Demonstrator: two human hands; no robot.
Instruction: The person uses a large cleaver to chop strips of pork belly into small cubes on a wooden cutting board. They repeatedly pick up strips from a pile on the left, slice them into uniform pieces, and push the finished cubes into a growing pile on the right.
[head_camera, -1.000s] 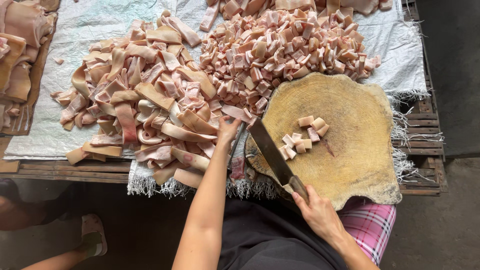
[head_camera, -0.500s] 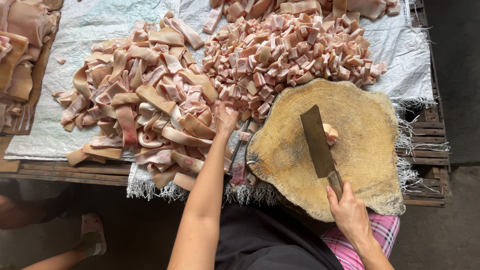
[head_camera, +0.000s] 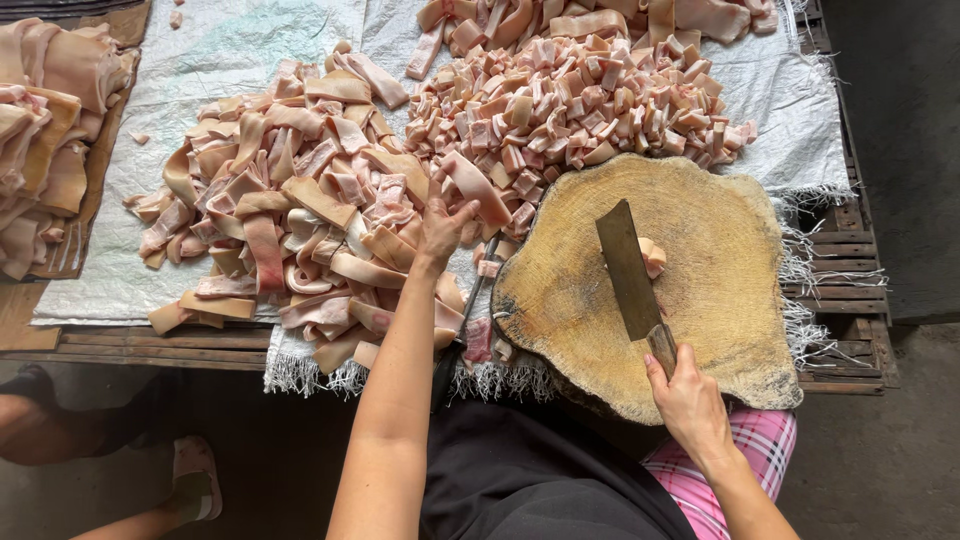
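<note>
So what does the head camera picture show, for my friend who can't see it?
A person's right hand holds a cleaver over a round wooden chopping block, one meat piece beside the blade. Their left hand grips a strip from a pile of pale pink meat strips; a heap of cut cubes lies behind.

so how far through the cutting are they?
Done: a big heap of diced pieces above the chopping block. In hand: right hand holds the cleaver over the block, left hand on the strips. Left: that large strip pile, plus uncut slabs far left.
</note>
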